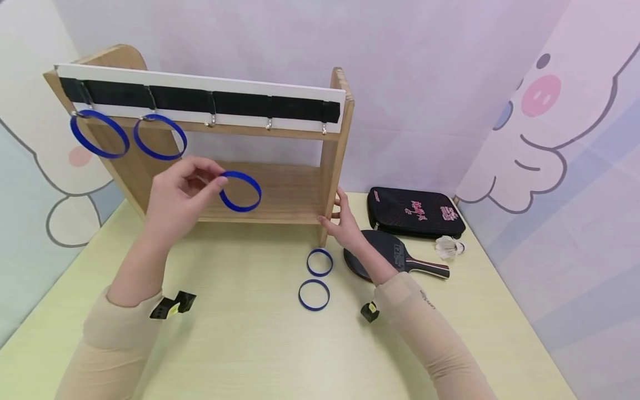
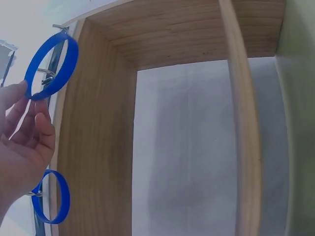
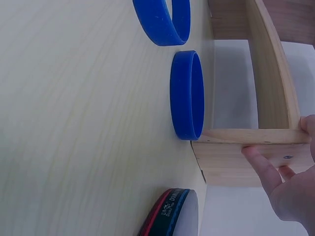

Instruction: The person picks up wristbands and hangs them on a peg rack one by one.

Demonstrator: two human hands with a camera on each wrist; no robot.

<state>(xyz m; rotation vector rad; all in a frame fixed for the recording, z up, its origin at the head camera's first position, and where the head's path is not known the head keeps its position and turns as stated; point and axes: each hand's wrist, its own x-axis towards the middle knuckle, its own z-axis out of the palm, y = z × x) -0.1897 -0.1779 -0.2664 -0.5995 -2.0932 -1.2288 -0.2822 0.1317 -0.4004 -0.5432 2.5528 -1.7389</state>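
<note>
Pinching one blue band [image 1: 242, 209] between thumb and fingers of the left hand [image 1: 177, 194], held in the air before a wooden shelf [image 1: 270, 194], below the hooks and apart from them in the head view. Hanging just to the left, on the two leftmost hooks: a first hung band [image 1: 110, 155] and a second hung band [image 1: 167, 158], also blue. Running along the shelf's top: a white board with a black strip [image 1: 240, 104] and five hooks in a row. Judging by these, roughly two places of five filled. Bearing nothing: the third hook [image 1: 212, 114], fourth hook [image 1: 269, 122] and fifth hook [image 1: 324, 129]. Probably left to hang: the pinched band, plus a nearer loose band [image 3: 160, 27] and a farther loose band [image 3: 182, 98], lying just beside each other on the pale table [image 1: 240, 333], in front of the shelf's right end. Gripping that end's side panel low down with the right hand [image 1: 346, 222], thumb at the front edge, fingers against the outer face. Resting farther right: a black paddle [image 1: 380, 253], partly covered by the right forearm, a black case [image 1: 415, 214] behind, and a white shuttlecock [image 1: 448, 247] beside the case.
</note>
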